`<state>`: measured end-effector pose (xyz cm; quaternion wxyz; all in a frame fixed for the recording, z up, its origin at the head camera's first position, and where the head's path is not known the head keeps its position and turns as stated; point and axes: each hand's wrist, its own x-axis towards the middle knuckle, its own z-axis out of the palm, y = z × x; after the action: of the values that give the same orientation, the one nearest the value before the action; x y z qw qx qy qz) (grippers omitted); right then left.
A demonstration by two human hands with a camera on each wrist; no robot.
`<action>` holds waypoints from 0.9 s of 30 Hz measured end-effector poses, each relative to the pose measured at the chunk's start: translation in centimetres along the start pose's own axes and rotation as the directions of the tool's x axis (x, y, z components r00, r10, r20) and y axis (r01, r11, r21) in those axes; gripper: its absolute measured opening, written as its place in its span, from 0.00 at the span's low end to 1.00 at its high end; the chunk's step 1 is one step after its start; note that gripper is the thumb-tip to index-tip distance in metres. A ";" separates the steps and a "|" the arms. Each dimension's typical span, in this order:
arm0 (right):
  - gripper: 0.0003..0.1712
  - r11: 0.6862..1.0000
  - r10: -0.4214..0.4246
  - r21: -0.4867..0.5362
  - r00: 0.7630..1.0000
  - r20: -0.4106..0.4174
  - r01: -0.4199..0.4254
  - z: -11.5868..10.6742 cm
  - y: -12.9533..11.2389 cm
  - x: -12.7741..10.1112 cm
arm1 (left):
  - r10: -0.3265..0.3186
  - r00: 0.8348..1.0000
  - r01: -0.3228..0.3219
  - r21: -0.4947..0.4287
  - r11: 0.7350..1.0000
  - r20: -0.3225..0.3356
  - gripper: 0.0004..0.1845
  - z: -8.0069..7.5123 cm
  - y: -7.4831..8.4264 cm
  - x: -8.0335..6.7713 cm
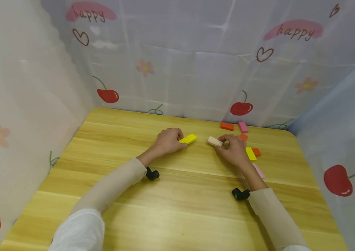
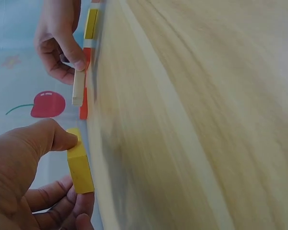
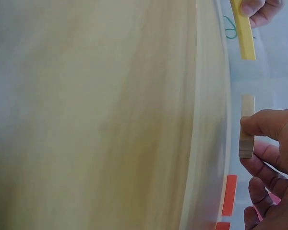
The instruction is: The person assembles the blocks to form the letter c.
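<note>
Between thumb and fingers, my left hand (image 1: 170, 140) pinches a yellow wooden block (image 1: 188, 139); in the left wrist view the thumb presses on one end of that yellow block (image 2: 80, 163). Across from it, my right hand (image 1: 233, 149) pinches a plain wood-coloured block (image 1: 214, 141). The right wrist view has this plain block (image 3: 247, 127) between thumb and fingertips, with the yellow one apart from it. A gap separates the two held blocks. An orange block (image 1: 244, 137) is partly hidden behind the right hand, and another yellow block (image 1: 251, 154) lies beside that wrist.
On the table (image 1: 171, 209), a red-orange block (image 1: 227, 126) and a pink block (image 1: 243, 127) lie near the back edge. A small orange block (image 1: 256, 152) and a pale pink block (image 1: 259, 171) lie right of the right arm. A printed curtain (image 1: 190, 80) hangs behind.
</note>
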<state>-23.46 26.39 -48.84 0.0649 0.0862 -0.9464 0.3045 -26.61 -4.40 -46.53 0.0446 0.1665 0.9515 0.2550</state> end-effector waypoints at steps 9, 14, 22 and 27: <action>0.19 0.996 -0.020 0.084 0.998 0.055 0.015 1.3 -1.8 1.4 | -0.056 0.997 0.056 -0.012 0.998 -0.047 0.18 -1.3 -2.5 -2.3; 0.19 0.994 -0.043 0.102 0.995 0.092 0.034 2.1 -2.4 2.1 | -0.093 0.993 0.094 0.007 0.996 -0.077 0.20 -2.0 -3.8 -3.3; 0.19 0.985 -0.117 0.146 0.980 0.164 0.093 3.4 -3.4 3.1 | -0.124 0.987 0.127 0.020 0.992 -0.103 0.21 -2.7 -5.3 -5.1; 0.19 0.983 -0.141 0.146 0.974 0.176 0.116 4.1 -4.6 3.7 | -0.134 0.982 0.142 0.053 0.988 -0.134 0.20 -3.3 -6.0 -6.1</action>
<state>-26.39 19.82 -48.87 -0.0101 0.1795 -0.9180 0.3534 -23.18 -12.89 -46.67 -0.0049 0.0845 0.9690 0.2320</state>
